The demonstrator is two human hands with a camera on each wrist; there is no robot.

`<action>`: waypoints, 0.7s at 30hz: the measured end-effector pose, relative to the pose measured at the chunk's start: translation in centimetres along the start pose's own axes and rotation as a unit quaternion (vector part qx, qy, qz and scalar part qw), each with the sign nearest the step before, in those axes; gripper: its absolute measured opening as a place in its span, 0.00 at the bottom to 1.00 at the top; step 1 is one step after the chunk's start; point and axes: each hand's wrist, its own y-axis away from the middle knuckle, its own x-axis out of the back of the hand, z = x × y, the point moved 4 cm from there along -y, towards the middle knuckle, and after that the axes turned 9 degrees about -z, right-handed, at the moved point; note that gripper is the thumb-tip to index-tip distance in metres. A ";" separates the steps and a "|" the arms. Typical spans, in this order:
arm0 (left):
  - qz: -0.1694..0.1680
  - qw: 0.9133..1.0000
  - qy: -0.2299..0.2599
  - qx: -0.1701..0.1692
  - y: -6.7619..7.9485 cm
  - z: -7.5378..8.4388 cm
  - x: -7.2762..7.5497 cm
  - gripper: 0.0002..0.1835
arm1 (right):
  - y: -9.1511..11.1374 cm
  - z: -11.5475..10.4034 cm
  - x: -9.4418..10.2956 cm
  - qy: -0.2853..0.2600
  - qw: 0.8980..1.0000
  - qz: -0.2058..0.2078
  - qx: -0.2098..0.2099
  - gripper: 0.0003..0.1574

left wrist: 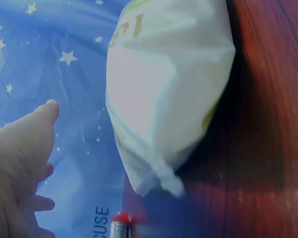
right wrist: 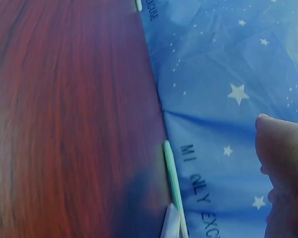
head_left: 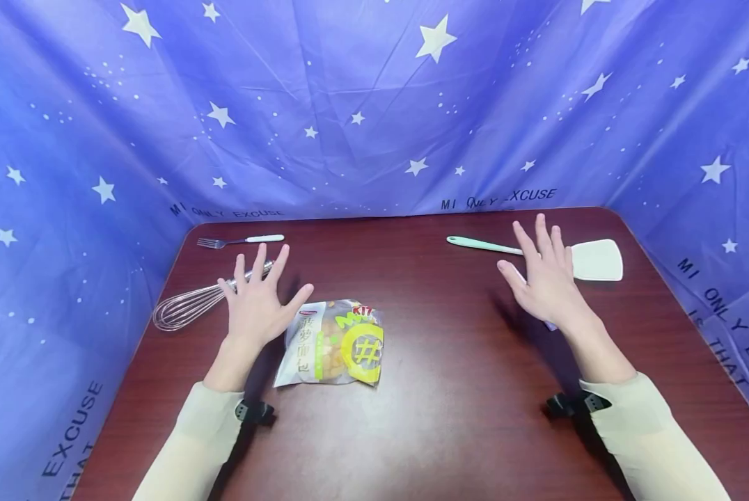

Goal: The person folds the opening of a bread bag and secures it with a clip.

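Observation:
My left hand (head_left: 255, 303) is spread with straight fingers above the table, holding nothing. Partly behind it lies a wire whisk (head_left: 189, 306), its handle pointing to the back right. Just right of that hand sits a clear and yellow plastic bag of bread (head_left: 333, 344), which looms large in the left wrist view. My right hand (head_left: 546, 282), fingers extended and likewise holding nothing, hovers over a spatula (head_left: 600, 260) with a pale green handle and a white blade. Beneath the right hand, a pale slim object (right wrist: 171, 223) is mostly hidden; I cannot tell its kind.
A fork (head_left: 264, 239) with a white handle lies at the back left of the dark red-brown table (head_left: 437, 417). Blue curtains (head_left: 362, 160) with white stars hang around the back and both sides. Each wrist wears a dark strap with a small camera (head_left: 560, 406).

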 end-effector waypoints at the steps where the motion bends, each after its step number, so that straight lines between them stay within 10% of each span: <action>1: 0.003 1.000 0.000 -0.006 -0.1 0.3 0.0 0.48 | -0.1 -0.3 0.0 -0.001 1.000 0.002 0.006 0.49; 21: -0.040 0.986 0.118 -0.108 -1.7 5.6 -1.6 0.41 | -2.3 -7.4 -3.5 -0.037 0.995 -0.040 0.078 0.45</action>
